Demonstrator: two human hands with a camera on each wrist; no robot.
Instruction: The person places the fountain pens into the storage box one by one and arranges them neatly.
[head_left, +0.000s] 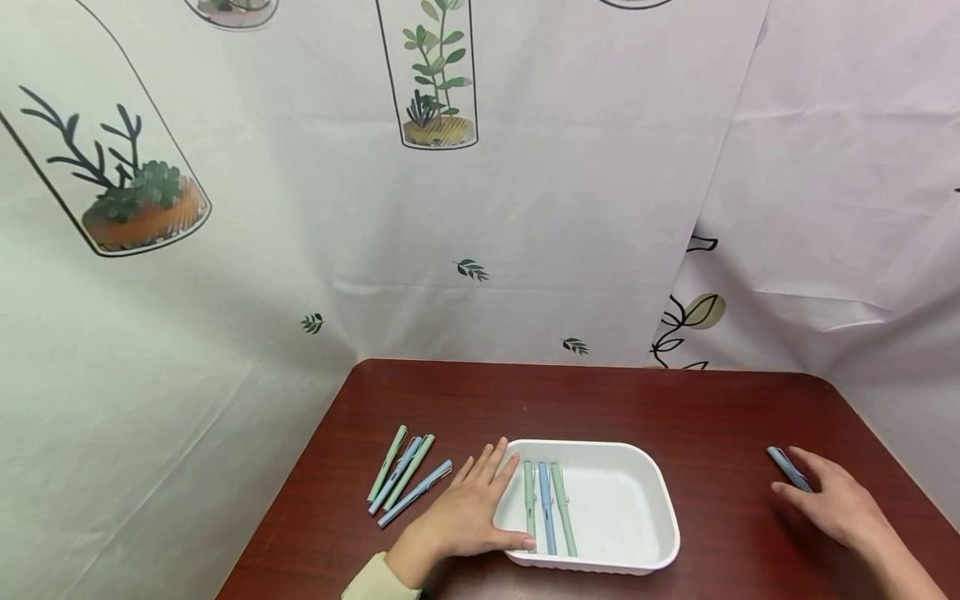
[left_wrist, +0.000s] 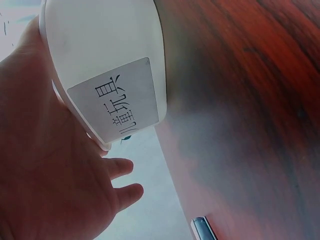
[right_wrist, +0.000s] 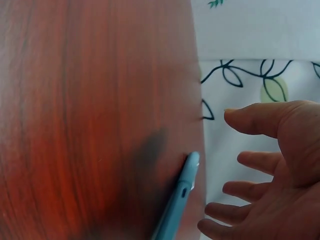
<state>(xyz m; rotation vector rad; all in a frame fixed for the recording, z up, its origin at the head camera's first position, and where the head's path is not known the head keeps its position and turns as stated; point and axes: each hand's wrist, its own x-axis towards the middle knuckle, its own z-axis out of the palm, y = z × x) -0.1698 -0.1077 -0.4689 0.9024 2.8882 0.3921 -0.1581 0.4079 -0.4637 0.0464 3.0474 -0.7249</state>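
A white plastic tray (head_left: 615, 517) stands near the table's front, with two green pens and a blue pen (head_left: 546, 508) lying side by side at its left end. My left hand (head_left: 468, 508) rests on the tray's left rim, fingers spread along it and thumb reaching over the front corner. The left wrist view shows a label with dark characters (left_wrist: 120, 100) on the tray's outer wall. Over at the right, my right hand (head_left: 840, 504) hovers with fingers apart, right by a single blue pen (head_left: 787, 468) on the table. Nothing lies in its grasp; in the right wrist view that pen (right_wrist: 177, 200) lies below the fingers.
Left of the tray lies a loose group of green pens (head_left: 387, 462) and blue pens (head_left: 415, 493) on the dark red-brown wooden table (head_left: 465, 400). A white cloth (head_left: 525, 250) printed with plants hangs behind the table and along its sides.
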